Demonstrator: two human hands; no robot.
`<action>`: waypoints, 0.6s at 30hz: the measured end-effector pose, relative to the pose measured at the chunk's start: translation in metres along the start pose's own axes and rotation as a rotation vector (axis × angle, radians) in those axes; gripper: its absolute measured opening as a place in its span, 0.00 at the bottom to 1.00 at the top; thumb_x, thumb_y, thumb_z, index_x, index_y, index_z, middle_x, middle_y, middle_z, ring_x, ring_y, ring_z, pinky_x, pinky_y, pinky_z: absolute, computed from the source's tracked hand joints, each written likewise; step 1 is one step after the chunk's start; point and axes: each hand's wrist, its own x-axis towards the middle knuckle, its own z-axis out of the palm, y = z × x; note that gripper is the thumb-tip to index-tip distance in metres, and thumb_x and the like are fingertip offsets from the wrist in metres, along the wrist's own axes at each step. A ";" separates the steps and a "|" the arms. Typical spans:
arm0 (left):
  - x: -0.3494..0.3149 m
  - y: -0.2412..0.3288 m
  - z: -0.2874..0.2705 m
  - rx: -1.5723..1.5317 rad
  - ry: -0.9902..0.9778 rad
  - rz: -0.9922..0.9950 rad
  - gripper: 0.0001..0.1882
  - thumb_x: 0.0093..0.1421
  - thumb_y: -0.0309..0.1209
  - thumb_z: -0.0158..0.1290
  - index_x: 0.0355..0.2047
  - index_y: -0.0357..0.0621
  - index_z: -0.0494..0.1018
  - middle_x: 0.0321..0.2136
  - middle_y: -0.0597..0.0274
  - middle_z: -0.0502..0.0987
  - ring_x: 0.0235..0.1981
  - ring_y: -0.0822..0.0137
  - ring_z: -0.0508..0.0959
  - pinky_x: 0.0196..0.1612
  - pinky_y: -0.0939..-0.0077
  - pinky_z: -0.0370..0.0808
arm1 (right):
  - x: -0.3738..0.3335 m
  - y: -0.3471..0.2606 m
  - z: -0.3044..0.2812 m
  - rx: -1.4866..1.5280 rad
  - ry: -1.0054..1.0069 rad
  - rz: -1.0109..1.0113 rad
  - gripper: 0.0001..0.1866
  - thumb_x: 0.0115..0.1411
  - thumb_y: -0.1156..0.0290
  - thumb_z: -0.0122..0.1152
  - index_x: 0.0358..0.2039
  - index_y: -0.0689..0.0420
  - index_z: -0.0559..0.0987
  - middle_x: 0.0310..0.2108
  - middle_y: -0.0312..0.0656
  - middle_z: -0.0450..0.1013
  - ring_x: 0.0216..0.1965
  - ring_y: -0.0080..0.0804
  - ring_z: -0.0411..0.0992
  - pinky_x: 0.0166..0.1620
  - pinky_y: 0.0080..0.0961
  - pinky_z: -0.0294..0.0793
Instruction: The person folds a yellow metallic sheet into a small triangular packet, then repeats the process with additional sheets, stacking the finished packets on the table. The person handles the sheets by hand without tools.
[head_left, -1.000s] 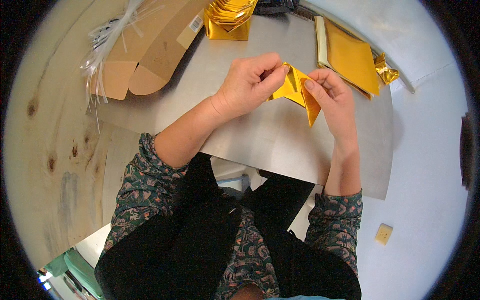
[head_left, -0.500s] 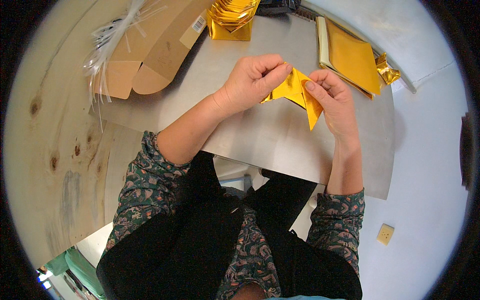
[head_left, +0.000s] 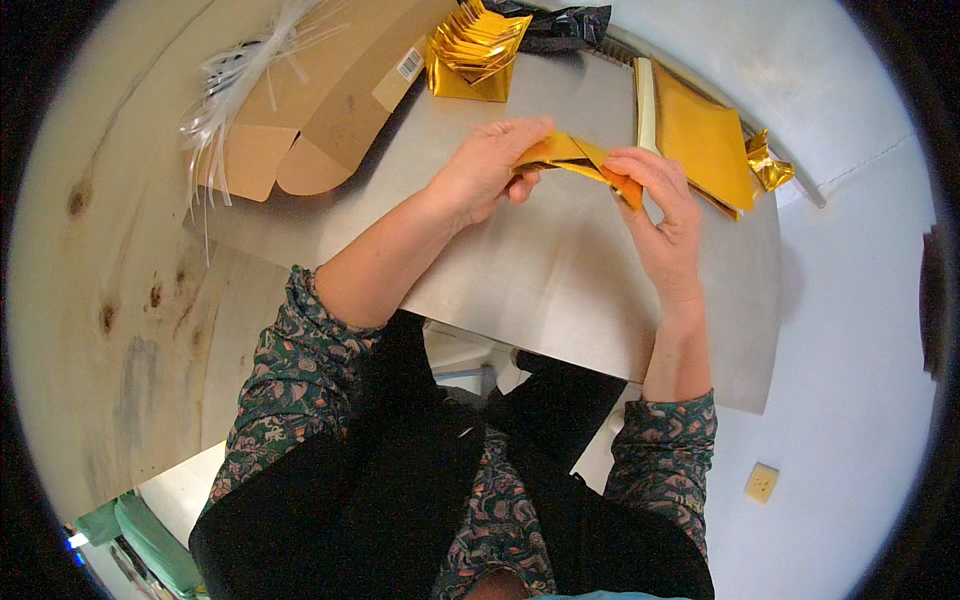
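Above the metal tabletop (head_left: pixel 540 270) I hold a folded sheet of gold foil paper (head_left: pixel 570 151) between both hands. My left hand (head_left: pixel 490 168) pinches its left end, thumb and fingers closed on it. At the right end, the fingers and thumb of my right hand (head_left: pixel 655 205) grip a pointed flap. Between the hands the paper is creased and slightly opened along its lower edge. Part of each end is hidden by my fingers.
At the back stands a stack of folded gold foil pieces (head_left: pixel 472 70), beside black plastic (head_left: pixel 560 28). Back right lie a pile of gold foil sheets (head_left: pixel 700 130) and a crumpled gold piece (head_left: pixel 768 162). An open cardboard box (head_left: pixel 330 110) with clear plastic strips (head_left: pixel 235 90) is back left.
The folded gold paper has tilted, so its hanging point no longer reaches down as far. My left hand has turned, and my right fingers have moved over the right flap.
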 end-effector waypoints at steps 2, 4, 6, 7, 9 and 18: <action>0.000 0.002 -0.001 0.123 0.101 0.031 0.18 0.68 0.46 0.50 0.40 0.43 0.73 0.25 0.68 0.75 0.20 0.78 0.70 0.21 0.83 0.64 | -0.002 0.003 0.002 0.179 0.012 0.159 0.10 0.64 0.75 0.58 0.45 0.60 0.78 0.39 0.34 0.76 0.39 0.21 0.71 0.42 0.20 0.72; 0.003 0.003 0.002 0.179 0.125 0.156 0.20 0.68 0.48 0.50 0.44 0.42 0.73 0.28 0.66 0.76 0.24 0.77 0.73 0.24 0.82 0.68 | -0.003 0.005 0.003 0.428 0.063 0.475 0.09 0.67 0.72 0.57 0.45 0.61 0.77 0.38 0.33 0.75 0.35 0.20 0.70 0.39 0.19 0.70; 0.007 0.003 0.007 0.204 0.093 0.379 0.22 0.67 0.50 0.50 0.46 0.42 0.72 0.32 0.65 0.78 0.28 0.77 0.76 0.27 0.81 0.70 | -0.003 0.005 0.006 0.571 0.097 0.473 0.07 0.67 0.69 0.58 0.38 0.59 0.77 0.31 0.32 0.73 0.30 0.18 0.71 0.34 0.17 0.71; 0.006 0.003 0.008 0.251 0.036 0.371 0.22 0.67 0.50 0.50 0.45 0.43 0.72 0.32 0.65 0.78 0.29 0.77 0.77 0.27 0.82 0.70 | -0.003 0.004 0.008 0.637 0.119 0.501 0.08 0.67 0.67 0.59 0.34 0.58 0.77 0.27 0.32 0.72 0.28 0.17 0.71 0.31 0.16 0.71; 0.000 0.000 0.009 0.386 -0.050 0.336 0.22 0.68 0.50 0.49 0.44 0.43 0.73 0.33 0.64 0.78 0.29 0.77 0.78 0.27 0.83 0.71 | -0.003 -0.001 0.012 0.615 0.079 0.544 0.09 0.68 0.66 0.58 0.35 0.58 0.77 0.27 0.32 0.72 0.26 0.17 0.71 0.30 0.16 0.70; -0.002 0.001 0.008 0.230 -0.085 0.219 0.20 0.70 0.50 0.46 0.38 0.44 0.74 0.25 0.68 0.77 0.18 0.79 0.76 0.19 0.86 0.68 | -0.001 -0.005 0.006 0.687 -0.014 0.605 0.13 0.70 0.62 0.53 0.33 0.56 0.75 0.23 0.34 0.73 0.22 0.16 0.69 0.25 0.15 0.68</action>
